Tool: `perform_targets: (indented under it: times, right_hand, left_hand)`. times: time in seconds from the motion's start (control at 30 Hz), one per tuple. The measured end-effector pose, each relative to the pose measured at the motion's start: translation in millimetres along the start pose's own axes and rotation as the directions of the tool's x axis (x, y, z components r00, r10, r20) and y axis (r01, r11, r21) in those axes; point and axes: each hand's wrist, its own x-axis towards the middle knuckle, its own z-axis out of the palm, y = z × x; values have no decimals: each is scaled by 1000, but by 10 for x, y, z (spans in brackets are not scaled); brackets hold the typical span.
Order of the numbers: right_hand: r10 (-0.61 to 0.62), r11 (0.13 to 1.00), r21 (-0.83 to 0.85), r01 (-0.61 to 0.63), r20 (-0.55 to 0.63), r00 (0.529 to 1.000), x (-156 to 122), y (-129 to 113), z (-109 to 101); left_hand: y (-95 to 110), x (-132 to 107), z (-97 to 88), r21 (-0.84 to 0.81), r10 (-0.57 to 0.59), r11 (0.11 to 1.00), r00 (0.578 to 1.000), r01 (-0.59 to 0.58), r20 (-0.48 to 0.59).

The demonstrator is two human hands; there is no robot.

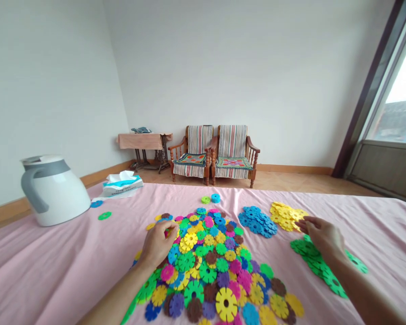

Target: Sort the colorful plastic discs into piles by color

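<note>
A big heap of mixed-colour plastic snowflake discs (211, 262) lies on the pink tablecloth (71, 257) in front of me. My left hand (158, 243) rests on the heap's left side, fingers curled in a pinch on a yellow disc. My right hand (321, 234) reaches to the edge of a sorted yellow pile (286, 215), fingers bent over it; what they hold, if anything, I cannot make out. A sorted blue pile (257, 221) lies left of the yellow one. A green pile (320, 264) sits under my right forearm.
A white kettle (52, 189) stands at the far left of the table, with a tissue pack (122, 185) behind it. Loose discs (210, 198) lie beyond the heap, and a green one (104, 215) near the kettle. Two wooden armchairs (213, 153) stand by the back wall.
</note>
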Motion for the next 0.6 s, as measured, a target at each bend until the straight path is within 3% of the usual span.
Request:
perform_targets:
  times: [0.17, 0.27, 0.37, 0.4, 0.43, 0.5, 0.6]
  right_hand:
    - [-67, 998, 21, 64, 176, 982, -157, -149, 188]
    - [-164, 987, 60, 152, 377, 912, -435, -432, 332]
    - [-289, 955, 132, 266, 619, 730, -849, -811, 381]
    - [-353, 920, 149, 363, 717, 601, -995, -936, 369]
    - [-389, 889, 170, 425, 768, 509, -1134, -1053, 346]
    - [-395, 857, 177, 484, 829, 397, -1369, -1246, 284]
    - [-348, 848, 176, 499, 896, 276, -1573, -1418, 200]
  left_hand:
    - [-17, 2, 7, 10, -1, 1000, 1000, 1, 9]
    - [-30, 4, -10, 19, -12, 1000, 1000, 12, 14]
    - [-49, 8, -28, 29, -34, 999, 999, 34, -6]
    - [-55, 8, -32, 32, -41, 999, 999, 42, -12]
    - [-60, 8, -34, 33, -47, 998, 999, 48, -17]
    - [-64, 4, -31, 34, -52, 998, 999, 53, -16]
    - [-62, -5, -21, 32, -51, 998, 999, 51, -4]
